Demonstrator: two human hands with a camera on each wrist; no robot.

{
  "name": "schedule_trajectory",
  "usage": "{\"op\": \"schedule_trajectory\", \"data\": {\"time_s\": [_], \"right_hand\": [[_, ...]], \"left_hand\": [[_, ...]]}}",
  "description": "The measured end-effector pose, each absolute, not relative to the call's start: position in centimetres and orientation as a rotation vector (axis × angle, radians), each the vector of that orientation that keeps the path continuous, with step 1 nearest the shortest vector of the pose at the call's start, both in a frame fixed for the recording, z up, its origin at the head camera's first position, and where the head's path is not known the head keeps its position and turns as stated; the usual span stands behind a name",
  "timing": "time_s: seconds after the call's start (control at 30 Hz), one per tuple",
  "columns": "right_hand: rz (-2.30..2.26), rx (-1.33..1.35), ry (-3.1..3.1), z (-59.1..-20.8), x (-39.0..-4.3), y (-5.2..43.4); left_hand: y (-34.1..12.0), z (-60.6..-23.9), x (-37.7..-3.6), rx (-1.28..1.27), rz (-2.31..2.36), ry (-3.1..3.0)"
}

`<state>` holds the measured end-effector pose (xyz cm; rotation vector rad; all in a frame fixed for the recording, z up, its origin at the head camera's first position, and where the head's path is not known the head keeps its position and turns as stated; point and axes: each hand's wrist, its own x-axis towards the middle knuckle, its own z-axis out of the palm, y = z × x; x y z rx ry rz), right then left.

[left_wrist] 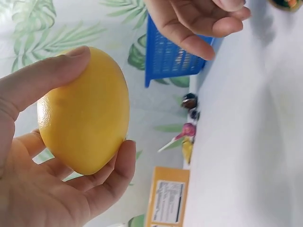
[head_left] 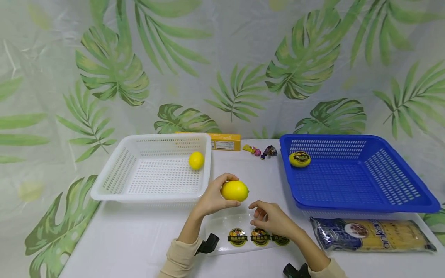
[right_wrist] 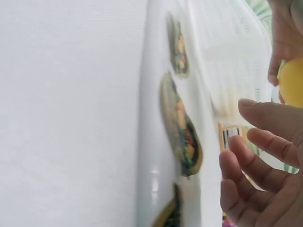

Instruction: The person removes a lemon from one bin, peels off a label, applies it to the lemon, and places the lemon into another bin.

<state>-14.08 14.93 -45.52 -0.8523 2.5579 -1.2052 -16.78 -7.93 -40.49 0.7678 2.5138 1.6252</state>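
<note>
My left hand (head_left: 213, 197) holds a plain yellow lemon (head_left: 235, 191) above the table, thumb on one side and fingers curled round the other. In the left wrist view no label shows on the lemon (left_wrist: 90, 113). To the right, my right hand (head_left: 274, 218) hovers with loosely bent fingers and nothing between them, a little apart from the lemon. Below both hands lies a clear sheet (head_left: 222, 223) with a row of round black-and-gold fruit stickers (head_left: 238, 237); the right hand partly covers the rightmost one.
A white basket (head_left: 104, 193) at left contains another lemon (head_left: 196, 160). The blue basket (head_left: 347, 206) at right contains a lemon bearing a sticker (head_left: 299, 158). A noodle pack (head_left: 372, 234) lies in front of it. Behind are an orange box (head_left: 226, 142) and wrapped candies (head_left: 257, 151).
</note>
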Motion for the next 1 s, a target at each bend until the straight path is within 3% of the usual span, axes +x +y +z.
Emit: {"op": "schedule_trajectory", "data": {"time_s": [0.5, 1.0], "right_hand": [[-1.148, -0.818, 2.585, -47.1, -12.6, 16.2], [-1.194, -0.788, 2.542, -47.6, -13.0, 16.4]], "left_hand": [[-4.5, -46.1, -18.2, 0.68, 1.51, 2.545], [-3.1, -47.8, -20.3, 0.666, 1.501, 2.612]]}}
